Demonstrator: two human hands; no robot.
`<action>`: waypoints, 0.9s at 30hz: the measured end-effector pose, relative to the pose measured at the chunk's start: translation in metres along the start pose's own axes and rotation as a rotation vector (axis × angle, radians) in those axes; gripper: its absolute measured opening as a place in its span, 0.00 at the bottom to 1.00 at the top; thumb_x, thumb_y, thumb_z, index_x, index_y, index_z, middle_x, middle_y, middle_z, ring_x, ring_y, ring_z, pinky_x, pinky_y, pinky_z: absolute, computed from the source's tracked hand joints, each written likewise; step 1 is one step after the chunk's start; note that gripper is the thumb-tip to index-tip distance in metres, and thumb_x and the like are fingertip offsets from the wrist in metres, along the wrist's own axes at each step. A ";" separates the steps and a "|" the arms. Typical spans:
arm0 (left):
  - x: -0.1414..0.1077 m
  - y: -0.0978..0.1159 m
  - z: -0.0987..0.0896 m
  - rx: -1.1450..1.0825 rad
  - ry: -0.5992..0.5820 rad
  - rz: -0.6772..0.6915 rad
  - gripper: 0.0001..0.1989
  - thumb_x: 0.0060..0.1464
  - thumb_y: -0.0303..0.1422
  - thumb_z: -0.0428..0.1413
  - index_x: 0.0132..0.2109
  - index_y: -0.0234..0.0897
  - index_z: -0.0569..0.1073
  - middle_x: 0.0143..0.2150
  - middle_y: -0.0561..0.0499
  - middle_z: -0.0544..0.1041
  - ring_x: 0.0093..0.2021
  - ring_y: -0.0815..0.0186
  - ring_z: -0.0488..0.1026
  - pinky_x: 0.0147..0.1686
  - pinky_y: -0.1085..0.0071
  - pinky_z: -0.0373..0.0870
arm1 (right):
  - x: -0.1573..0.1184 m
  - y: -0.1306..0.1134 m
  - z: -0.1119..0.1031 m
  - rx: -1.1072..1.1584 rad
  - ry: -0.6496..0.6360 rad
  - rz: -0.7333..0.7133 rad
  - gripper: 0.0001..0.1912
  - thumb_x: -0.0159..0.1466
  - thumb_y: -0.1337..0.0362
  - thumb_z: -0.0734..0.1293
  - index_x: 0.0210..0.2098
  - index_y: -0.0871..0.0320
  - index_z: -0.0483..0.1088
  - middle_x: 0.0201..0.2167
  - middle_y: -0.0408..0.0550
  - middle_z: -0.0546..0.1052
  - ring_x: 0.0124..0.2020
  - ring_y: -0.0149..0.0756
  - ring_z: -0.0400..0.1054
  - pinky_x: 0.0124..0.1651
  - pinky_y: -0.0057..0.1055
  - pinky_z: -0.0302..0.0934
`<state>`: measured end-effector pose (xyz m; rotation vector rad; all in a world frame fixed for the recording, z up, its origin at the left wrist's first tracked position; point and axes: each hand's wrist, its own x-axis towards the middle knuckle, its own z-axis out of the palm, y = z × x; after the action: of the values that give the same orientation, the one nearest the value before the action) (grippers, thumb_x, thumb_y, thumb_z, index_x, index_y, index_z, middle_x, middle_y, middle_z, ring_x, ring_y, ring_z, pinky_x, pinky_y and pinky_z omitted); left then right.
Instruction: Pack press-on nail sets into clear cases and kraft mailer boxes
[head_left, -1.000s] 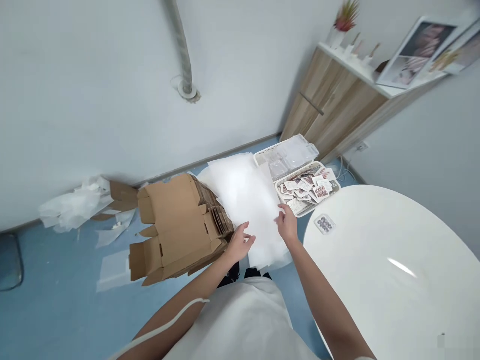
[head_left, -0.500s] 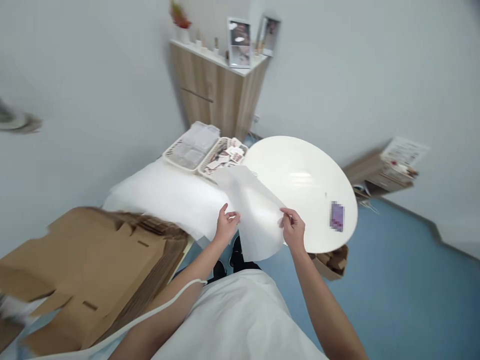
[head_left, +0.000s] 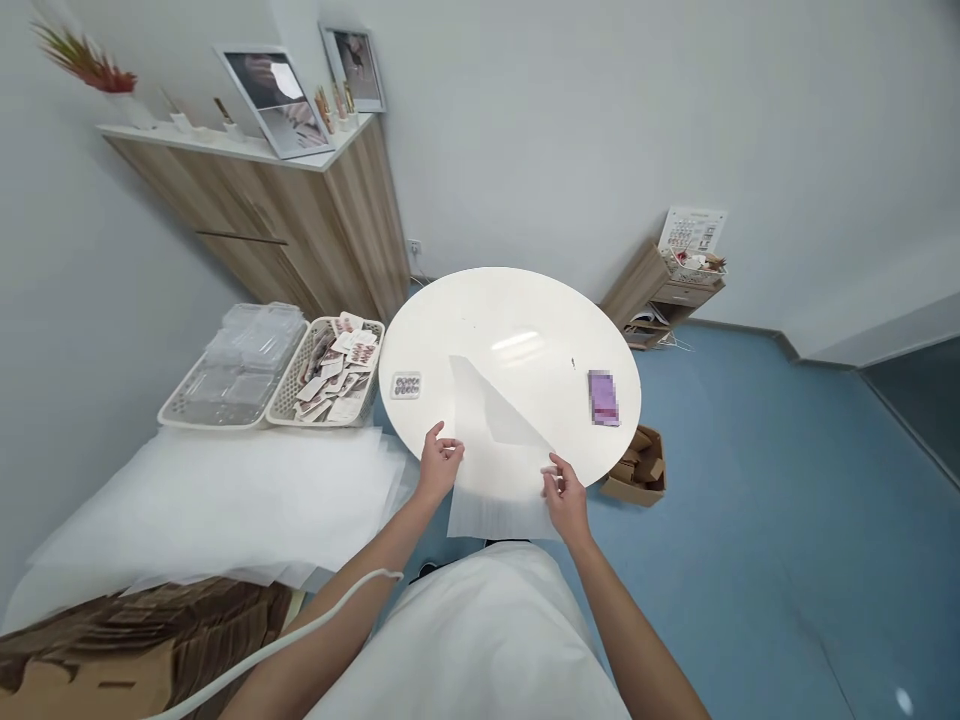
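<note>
A thin, translucent white packing sheet (head_left: 499, 465) hangs between my hands, over the near side of the round white table (head_left: 442, 310). Its front end drops past the table edge. My left hand (head_left: 441, 462) pinches the sheet's left edge between thumb and fingers. At the right edge, my right hand (head_left: 568, 500) pinches it too. On the table left of the sheet lies a small pale tray (head_left: 406, 386) with several dark pieces. Toward the table's right side is a purple rectangular item (head_left: 603, 398), pixelated.
Left of the table, a stack of white sheets (head_left: 247, 500) lies over flattened cardboard (head_left: 97, 680). One basket (head_left: 214, 420) holds clear plastic boxes; another basket (head_left: 279, 418) holds printed cards. A cardboard box (head_left: 634, 490) stands on the floor at right. A wooden cabinet (head_left: 360, 220) stands behind.
My view has turned right, and the packing sheet has moved from beside the white stack to over the round table. Both hands still pinch its edges. The small tray has come into sight.
</note>
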<state>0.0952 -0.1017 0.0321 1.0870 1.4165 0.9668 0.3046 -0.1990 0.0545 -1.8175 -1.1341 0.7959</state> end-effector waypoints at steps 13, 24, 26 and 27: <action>0.066 -0.013 0.058 0.332 0.115 -0.106 0.30 0.47 0.35 0.53 0.56 0.38 0.52 0.42 0.48 0.69 0.26 0.72 0.69 0.33 0.69 0.68 | 0.116 0.051 -0.023 -0.129 -0.238 0.103 0.15 0.57 0.58 0.56 0.42 0.54 0.62 0.32 0.44 0.70 0.21 0.30 0.63 0.30 0.32 0.61; 0.093 -0.019 0.061 0.714 0.031 -0.042 0.27 0.49 0.36 0.51 0.56 0.35 0.56 0.46 0.45 0.67 0.26 0.71 0.66 0.35 0.66 0.68 | 0.133 0.074 -0.003 -0.193 -0.337 0.098 0.14 0.58 0.63 0.56 0.43 0.55 0.64 0.33 0.46 0.70 0.27 0.32 0.65 0.31 0.33 0.63; 0.095 -0.018 0.059 0.788 0.013 0.017 0.26 0.49 0.37 0.50 0.55 0.34 0.57 0.47 0.44 0.66 0.27 0.69 0.67 0.35 0.65 0.68 | 0.130 0.075 -0.002 -0.275 -0.244 0.042 0.18 0.58 0.63 0.56 0.49 0.55 0.61 0.43 0.51 0.67 0.35 0.36 0.66 0.34 0.35 0.64; 0.095 -0.017 0.059 0.827 0.017 0.051 0.26 0.50 0.37 0.50 0.55 0.33 0.57 0.47 0.42 0.65 0.30 0.67 0.68 0.36 0.64 0.68 | 0.128 0.075 -0.002 -0.323 -0.193 0.005 0.20 0.59 0.63 0.56 0.51 0.56 0.59 0.47 0.53 0.65 0.40 0.38 0.65 0.37 0.36 0.64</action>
<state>0.1489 -0.0147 -0.0157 1.7110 1.8669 0.3985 0.3858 -0.1010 -0.0217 -2.0389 -1.4516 0.8432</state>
